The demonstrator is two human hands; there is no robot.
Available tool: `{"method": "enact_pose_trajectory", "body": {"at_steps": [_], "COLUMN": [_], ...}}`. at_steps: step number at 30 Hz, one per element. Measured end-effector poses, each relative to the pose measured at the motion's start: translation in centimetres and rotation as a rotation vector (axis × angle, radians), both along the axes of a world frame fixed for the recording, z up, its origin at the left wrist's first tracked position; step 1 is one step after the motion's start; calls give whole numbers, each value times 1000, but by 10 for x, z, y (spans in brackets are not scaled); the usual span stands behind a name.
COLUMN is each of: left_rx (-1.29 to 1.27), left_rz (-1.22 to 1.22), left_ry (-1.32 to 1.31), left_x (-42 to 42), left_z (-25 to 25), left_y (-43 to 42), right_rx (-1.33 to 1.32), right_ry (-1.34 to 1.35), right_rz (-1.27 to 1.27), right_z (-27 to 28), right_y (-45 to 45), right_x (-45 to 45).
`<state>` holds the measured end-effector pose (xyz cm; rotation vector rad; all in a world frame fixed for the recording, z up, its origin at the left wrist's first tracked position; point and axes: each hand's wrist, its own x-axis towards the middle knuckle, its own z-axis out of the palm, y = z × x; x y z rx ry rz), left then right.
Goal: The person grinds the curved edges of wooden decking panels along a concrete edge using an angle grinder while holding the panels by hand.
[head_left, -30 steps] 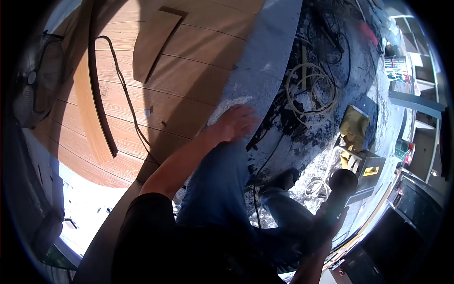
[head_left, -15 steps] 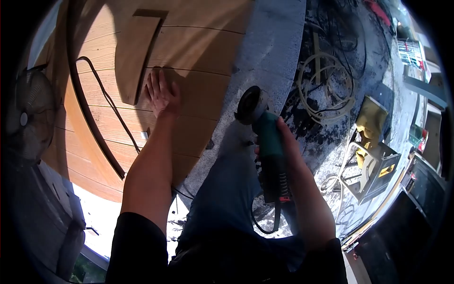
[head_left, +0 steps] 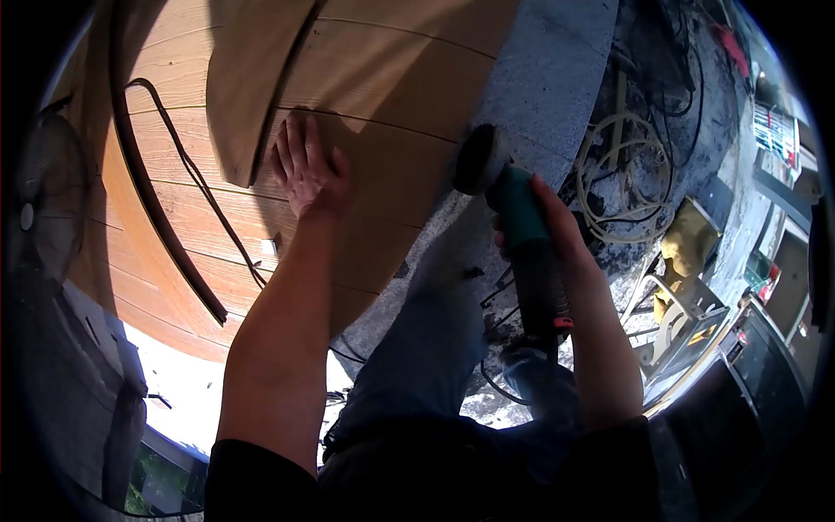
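My left hand (head_left: 309,170) lies flat on the brown wood-grain panel (head_left: 383,165), its fingers stretched out. Right beside its fingertips is a loose, curved-edged brown board (head_left: 248,96) resting on the panel. My right hand (head_left: 561,217) is wrapped around the body of a teal and black angle grinder (head_left: 524,213). The grinder's round head (head_left: 481,159) points away from me, just off the panel's right edge and apart from it. I cannot tell whether its disc spins. A dark power cord hangs from the grinder's rear end.
A dark bent cord (head_left: 187,157) and a long curved strip (head_left: 156,209) lie on the panel's left part. At far left stands a fan (head_left: 52,174). Coiled pale hose (head_left: 626,178) lies on the stained floor to the right, near a yellow cloth (head_left: 687,244).
The camera view has shifted, so the panel, hose and both hands sit farther right. The grinder's head is slightly higher in view. My left hand still rests on the panel.
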<state>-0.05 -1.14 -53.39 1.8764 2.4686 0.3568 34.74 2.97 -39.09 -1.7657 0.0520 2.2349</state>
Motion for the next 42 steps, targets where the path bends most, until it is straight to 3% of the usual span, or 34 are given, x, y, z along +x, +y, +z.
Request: {"method": "enact_pose_trajectory", "body": {"at_steps": [16, 31, 36, 42], "left_rx": [-12, 64, 59, 16], "left_rz": [12, -11, -7, 0], "left_ry": [12, 27, 53, 61], "left_x": [-2, 2, 2, 0], "left_z": [-1, 3, 1, 1], "left_y": [1, 3, 2, 3], "right_rx": [-58, -125, -75, -14], "right_ry": [16, -130, 67, -21], "right_rz": [21, 105, -12, 72], "right_z": [6, 12, -3, 6], "right_y": [-14, -25, 6, 58], "right_x": [-18, -18, -5, 1]}}
